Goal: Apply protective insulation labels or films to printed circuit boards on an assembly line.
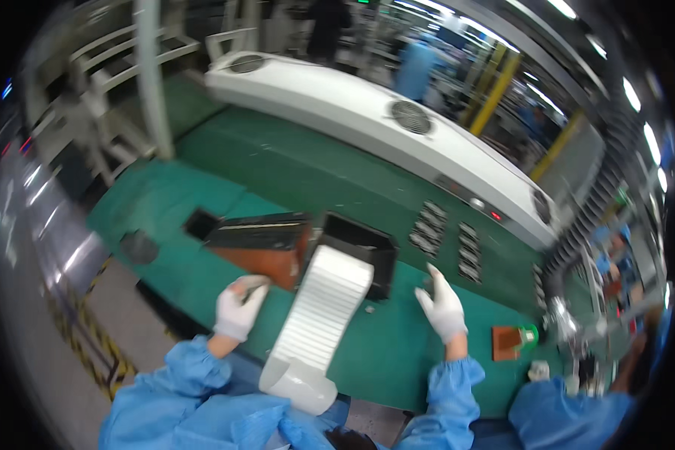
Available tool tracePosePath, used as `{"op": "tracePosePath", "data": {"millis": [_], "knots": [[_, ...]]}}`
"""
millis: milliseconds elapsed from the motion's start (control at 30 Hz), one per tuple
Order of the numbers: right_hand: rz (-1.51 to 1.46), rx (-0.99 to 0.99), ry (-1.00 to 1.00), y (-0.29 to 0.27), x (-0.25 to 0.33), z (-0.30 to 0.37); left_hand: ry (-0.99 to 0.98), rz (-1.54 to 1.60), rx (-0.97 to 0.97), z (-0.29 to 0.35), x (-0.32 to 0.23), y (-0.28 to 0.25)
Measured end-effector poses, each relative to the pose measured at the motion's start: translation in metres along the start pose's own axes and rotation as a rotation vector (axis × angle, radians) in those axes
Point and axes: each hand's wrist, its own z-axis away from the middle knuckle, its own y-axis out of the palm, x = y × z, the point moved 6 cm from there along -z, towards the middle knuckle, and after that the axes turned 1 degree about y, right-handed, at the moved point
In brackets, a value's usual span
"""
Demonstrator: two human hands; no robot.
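Observation:
My left hand [240,308], in a white glove, is left of the long white ribbed strip [324,300]. Its fingers bend in toward the thumb as in a pinch; what they hold, if anything, is too blurred to make out. To the right of the strip, my right hand [444,304], also gloved, hovers over the green mat with thumb and fingers apart. The strip slants from a black open tray [382,270] down to a rounded white end [307,390] at the table's near edge. Next to my left hand lies a brown box [259,259] with a dark top.
A long white fan unit [330,94] spans the back of the green table [165,195]. Dark flat parts [429,229] lie in rows on the right, near a brown block [505,343] with a green piece. A blue-sleeved person [570,409] sits close by on the right.

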Motion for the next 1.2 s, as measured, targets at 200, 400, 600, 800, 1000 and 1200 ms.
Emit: {"op": "tracePosePath", "data": {"millis": [200, 400, 600, 800, 1000, 1200], "knots": [[-0.082, -0.154, -0.127, 0.029, -0.04, 0.026, 0.117, 0.034, 0.132, -0.005, -0.01, 0.028], [-0.262, -0.195, -0.145, 0.048, -0.059, 0.007, 0.09, -0.079, 0.1, 0.003, -0.009, 0.012], [-0.318, -0.201, -0.205, 0.048, -0.065, 0.008, 0.22, -0.168, 0.11, 0.002, -0.001, 0.017], [-0.122, -0.101, -0.206, 0.033, -0.041, 0.015, 0.068, -0.014, 0.132, 0.0, -0.003, 0.019], [-0.126, -0.118, -0.218, 0.03, -0.028, 0.018, 0.081, -0.057, 0.14, 0.003, -0.004, 0.014], [-0.153, -0.214, -0.265, 0.039, -0.05, 0.012, 0.106, -0.068, 0.157, 0.004, -0.001, 0.015]]}}
